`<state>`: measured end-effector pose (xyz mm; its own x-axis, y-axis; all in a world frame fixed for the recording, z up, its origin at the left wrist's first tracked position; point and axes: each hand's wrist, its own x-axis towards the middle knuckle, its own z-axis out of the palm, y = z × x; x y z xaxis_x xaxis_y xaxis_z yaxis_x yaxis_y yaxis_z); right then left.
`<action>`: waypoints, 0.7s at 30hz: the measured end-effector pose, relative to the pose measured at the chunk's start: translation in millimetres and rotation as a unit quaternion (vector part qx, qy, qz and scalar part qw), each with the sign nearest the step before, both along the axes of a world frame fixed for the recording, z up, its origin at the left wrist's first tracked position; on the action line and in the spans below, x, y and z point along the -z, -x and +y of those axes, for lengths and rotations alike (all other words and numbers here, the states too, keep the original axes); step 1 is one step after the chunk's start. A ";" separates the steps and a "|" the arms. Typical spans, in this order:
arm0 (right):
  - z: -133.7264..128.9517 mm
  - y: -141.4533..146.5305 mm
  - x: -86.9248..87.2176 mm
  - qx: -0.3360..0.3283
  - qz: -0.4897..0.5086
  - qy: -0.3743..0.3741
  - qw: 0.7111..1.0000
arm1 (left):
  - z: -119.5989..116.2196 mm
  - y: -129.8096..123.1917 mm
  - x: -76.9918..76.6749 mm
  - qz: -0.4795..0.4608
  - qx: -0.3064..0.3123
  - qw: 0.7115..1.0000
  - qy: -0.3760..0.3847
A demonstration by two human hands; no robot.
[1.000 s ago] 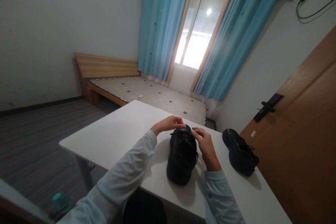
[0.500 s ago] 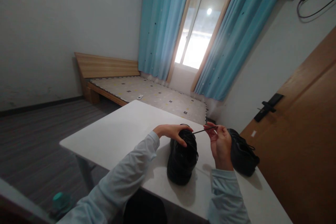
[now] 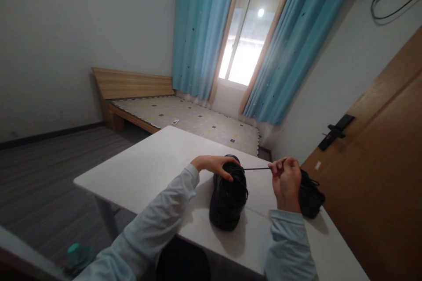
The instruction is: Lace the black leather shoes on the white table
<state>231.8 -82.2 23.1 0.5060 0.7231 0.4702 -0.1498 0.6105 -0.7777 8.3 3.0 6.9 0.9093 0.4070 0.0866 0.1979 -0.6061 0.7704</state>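
Note:
A black shoe (image 3: 227, 204) stands on the white table (image 3: 138, 167), its heel towards me. My left hand (image 3: 216, 165) is wrapped over the shoe's upper part, thumb on the near side and fingers across the far side. A dark lace (image 3: 257, 168) stretches taut and nearly level from the shoe to the right. My right hand (image 3: 286, 181) pinches the lace's other end with bent fingers. Just right of that hand lies a second black shoe (image 3: 311, 197), partly hidden behind it.
Beyond the table is a bed (image 3: 198, 118) with a small white object (image 3: 175, 121) on it. A wooden door (image 3: 379, 162) stands at the right. A dark rounded thing (image 3: 183, 261) is below the table's near edge, and a green item (image 3: 78, 252) is at lower left.
My right hand has moved to the right with the lace, its fingers more closed. More lace now shows between the hands, and the second shoe is more covered. My left hand stays on the shoe.

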 end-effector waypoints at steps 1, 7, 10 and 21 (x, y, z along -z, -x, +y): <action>0.8 -1.0 0.6 0.005 -0.020 0.014 1.000 | 0.3 0.1 0.3 -0.001 0.001 1.000 -0.001; 3.6 -1.7 5.6 -0.040 -0.267 0.157 0.950 | -1.7 -2.7 -0.4 -0.053 -0.021 0.998 -0.019; 2.3 2.9 7.5 -0.103 -0.336 0.201 0.915 | -6.7 -6.4 -3.5 -0.111 -0.042 0.992 -0.046; 0.8 10.8 4.9 -0.120 -0.437 0.226 0.862 | -10.8 -15.9 -2.5 -0.169 -0.025 0.978 -0.118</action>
<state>221.1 -81.5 18.2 -0.0884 0.9672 0.2382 0.5350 0.2478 -0.8077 24.2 -7.8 9.4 0.7918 0.3824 0.4763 -0.0108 -0.7709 0.6369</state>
